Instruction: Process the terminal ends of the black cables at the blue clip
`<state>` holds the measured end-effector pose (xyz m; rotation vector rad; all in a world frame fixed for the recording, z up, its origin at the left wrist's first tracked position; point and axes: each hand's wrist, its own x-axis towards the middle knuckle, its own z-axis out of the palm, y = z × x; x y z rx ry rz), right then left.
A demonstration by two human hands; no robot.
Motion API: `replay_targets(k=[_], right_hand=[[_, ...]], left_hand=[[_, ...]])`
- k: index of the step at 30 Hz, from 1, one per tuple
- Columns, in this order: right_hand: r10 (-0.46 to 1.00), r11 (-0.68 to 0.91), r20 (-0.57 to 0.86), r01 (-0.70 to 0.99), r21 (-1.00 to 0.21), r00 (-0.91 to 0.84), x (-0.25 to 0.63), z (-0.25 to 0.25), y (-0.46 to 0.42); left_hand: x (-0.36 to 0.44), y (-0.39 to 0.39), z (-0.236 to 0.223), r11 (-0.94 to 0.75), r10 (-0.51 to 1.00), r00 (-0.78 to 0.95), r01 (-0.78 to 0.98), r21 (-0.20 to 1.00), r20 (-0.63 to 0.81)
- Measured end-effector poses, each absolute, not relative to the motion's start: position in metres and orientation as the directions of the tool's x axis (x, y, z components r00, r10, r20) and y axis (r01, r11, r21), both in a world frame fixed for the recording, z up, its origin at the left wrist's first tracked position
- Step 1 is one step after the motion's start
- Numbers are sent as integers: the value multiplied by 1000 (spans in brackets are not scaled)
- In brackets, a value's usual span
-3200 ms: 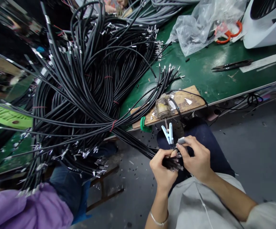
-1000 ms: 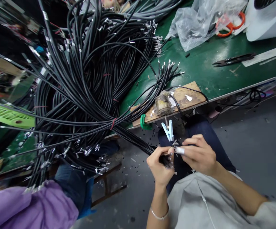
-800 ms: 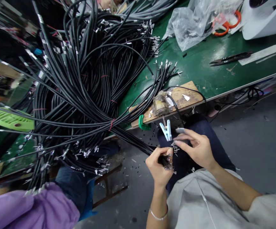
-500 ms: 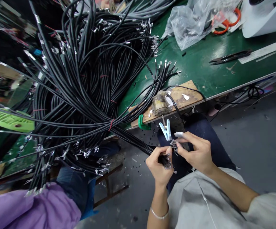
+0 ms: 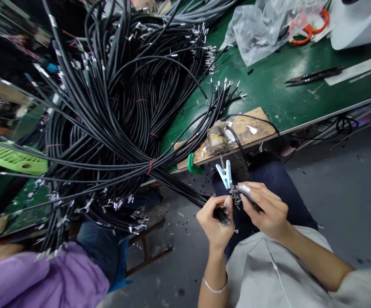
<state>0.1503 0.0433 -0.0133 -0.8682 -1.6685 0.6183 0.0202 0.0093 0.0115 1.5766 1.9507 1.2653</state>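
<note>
My left hand [image 5: 216, 220] is closed round a bundle of black cables [image 5: 185, 188], whose stripped ends stick out by the thumb. Close beside it, my right hand [image 5: 265, 207] has its fingers closed on a dark piece that looks like a black cable end [image 5: 252, 202]. One finger of that hand wears a silvery wrap. A light blue clothespin [image 5: 225, 174] hangs on a thin shaft just above both hands. Fine wire scraps [image 5: 236, 199] cluster below its tip, between my hands. The shaft comes from a small yellowish motor [image 5: 217, 139] on a wooden board.
A green clamp [image 5: 194, 164] grips the wooden board [image 5: 252, 124] at the table edge. A large heap of black cables [image 5: 134, 102] covers the left side. Pliers [image 5: 313, 77], orange-handled scissors [image 5: 310, 32] and a plastic bag [image 5: 252, 32] lie behind. A person in purple [image 5: 73, 273] sits at left.
My right hand has shifted slightly right, and a dark cable-like piece now shows between its fingers. The left hand keeps its hold on the bundle. The view has shifted slightly.
</note>
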Motion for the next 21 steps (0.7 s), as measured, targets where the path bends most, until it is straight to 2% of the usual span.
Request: replay_targets(k=[2, 5, 8, 11, 14, 15, 17, 19, 21], right_hand=[[843, 538, 524, 220, -814, -120, 153, -17, 42], [928, 370, 352, 204, -906, -120, 154, -16, 46], [947, 284, 244, 190, -940, -210, 148, -10, 54], [927, 333, 271, 236, -913, -261, 140, -6, 56], [885, 464, 414, 315, -828, -215, 140, -6, 58], [861, 501, 442, 276, -820, -251, 142, -6, 60], [813, 482, 426, 50, -875, -397, 145, -6, 64], [787, 249, 341, -241, -938, -514, 146, -5, 66], [797, -95, 192, -433, -896, -573, 143, -5, 67]], left_hand=[[20, 9, 12, -2, 905, -337, 606, 796, 259], [17, 9, 11, -14, 924, -304, 581, 814, 233], [15, 9, 10, -49, 955, -218, 550, 834, 199], [12, 8, 9, -57, 965, -183, 548, 834, 186], [5, 8, 15, -35, 976, -158, 560, 828, 148], [1, 9, 18, -38, 985, -120, 556, 830, 126], [-7, 12, 25, -86, 996, 11, 509, 856, 94], [-13, 15, 29, -164, 984, 133, 409, 898, 119], [-15, 18, 28, -216, 974, 140, 325, 921, 179]])
